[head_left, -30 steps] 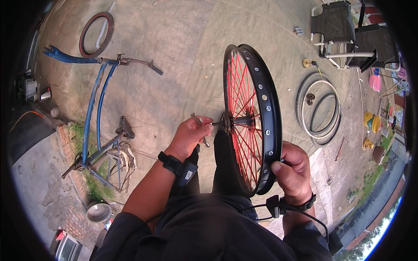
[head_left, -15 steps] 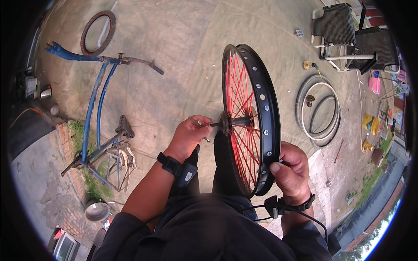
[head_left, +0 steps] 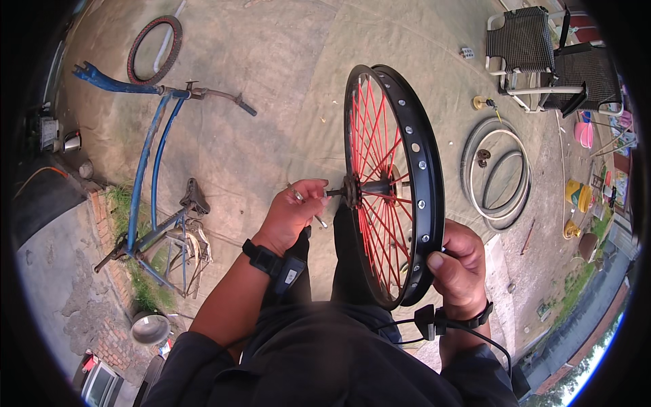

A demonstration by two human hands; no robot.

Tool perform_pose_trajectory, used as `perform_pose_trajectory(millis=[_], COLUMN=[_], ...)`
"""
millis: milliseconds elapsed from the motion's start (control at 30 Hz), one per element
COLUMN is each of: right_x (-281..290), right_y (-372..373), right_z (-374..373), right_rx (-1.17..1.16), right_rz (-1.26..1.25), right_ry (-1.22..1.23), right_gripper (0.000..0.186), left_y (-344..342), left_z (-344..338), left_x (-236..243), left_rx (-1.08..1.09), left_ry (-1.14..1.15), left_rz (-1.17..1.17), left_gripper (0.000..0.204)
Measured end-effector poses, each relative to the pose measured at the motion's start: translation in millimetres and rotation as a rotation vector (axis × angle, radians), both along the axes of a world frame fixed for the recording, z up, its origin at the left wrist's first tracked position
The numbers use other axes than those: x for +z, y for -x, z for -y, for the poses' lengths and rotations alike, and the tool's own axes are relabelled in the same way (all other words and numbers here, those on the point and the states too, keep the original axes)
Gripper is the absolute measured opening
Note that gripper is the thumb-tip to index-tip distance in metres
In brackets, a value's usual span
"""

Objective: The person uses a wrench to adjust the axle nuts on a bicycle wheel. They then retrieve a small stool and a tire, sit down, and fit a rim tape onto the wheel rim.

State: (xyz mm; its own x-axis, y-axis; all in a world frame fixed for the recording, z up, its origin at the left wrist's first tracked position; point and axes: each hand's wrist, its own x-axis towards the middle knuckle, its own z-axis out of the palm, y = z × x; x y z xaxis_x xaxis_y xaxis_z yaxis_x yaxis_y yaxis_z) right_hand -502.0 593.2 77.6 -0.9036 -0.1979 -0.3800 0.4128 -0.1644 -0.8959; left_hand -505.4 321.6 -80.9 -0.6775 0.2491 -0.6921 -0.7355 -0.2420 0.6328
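Black wheel [head_left: 430, 163], long axis forward, axle [head_left: 336, 192] leftward, right fingers [head_left: 442, 266] tight on rim [head_left: 424, 237], left fingers [head_left: 310, 184] tight around metal tool [head_left: 321, 222].

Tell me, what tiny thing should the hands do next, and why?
Perhaps the left hand should gently twist at the axle's end: its pinched fingers are right there, with a metal tool in the same hand, and the right hand grips the rim, so it can steady it.

Dark sleeves [head_left: 193, 356], black wrist straps [head_left: 262, 257]
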Motion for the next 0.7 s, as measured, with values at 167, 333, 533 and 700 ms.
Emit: perform_pose_trajectory(millis=[167,333,533,700], right_x=[1.6,1.9,1.2,2.0], right_y=[-0.2,0.2,-0.1,0.6], right_z=[2.4,2.7,3.5,6.2], right_rx=[-0.012,0.000,0.007,-0.004], right_rz=[0.001,-0.001,-0.005,0.006], right_ry=[0.029,0.029,0.029,0.029], right_gripper=[0.027,0.028,0.029,0.028], left_y=[2.0,-2.7,-1.9,-0.6], left_z=[-0.8,-6.4,-1.7,4.8], left_x=[4.6,6.1,4.6,3.7], left_rx=[-0.032,-0.001,-0.117,-0.150], left_ry=[0.070,0.079,0.155,0.147], left_rz=[0.152,-0.060,0.010,0.023], left_gripper=[0.030,0.034,0.030,0.031])
